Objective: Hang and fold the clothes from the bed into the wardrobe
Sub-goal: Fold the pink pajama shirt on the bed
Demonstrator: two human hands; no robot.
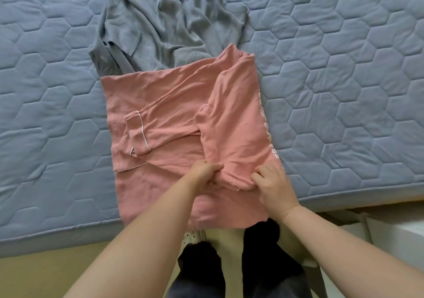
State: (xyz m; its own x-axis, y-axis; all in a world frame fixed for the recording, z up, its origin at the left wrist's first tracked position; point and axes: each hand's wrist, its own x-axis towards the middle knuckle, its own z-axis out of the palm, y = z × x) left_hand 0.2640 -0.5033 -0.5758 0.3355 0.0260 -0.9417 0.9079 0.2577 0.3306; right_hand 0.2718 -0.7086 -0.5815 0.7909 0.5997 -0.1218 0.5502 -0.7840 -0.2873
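A pink pyjama top [165,105] with white piping lies spread on the blue-grey quilted bed [344,91], its hem hanging over the near edge. Both sleeves are folded across its body, and white lettering runs along its right side. My left hand [204,175] and my right hand [273,183] each pinch the same bunched fold of pink cloth near the lower middle of the top. Behind it a crumpled grey garment [165,22] lies on the bed, partly under the pink top's far edge. No wardrobe is in view.
The bed's near edge runs across the lower part of the view, with yellowish floor [46,274] below it. My dark-trousered legs [241,263] stand against the bed. A white furniture edge [401,235] shows at the lower right.
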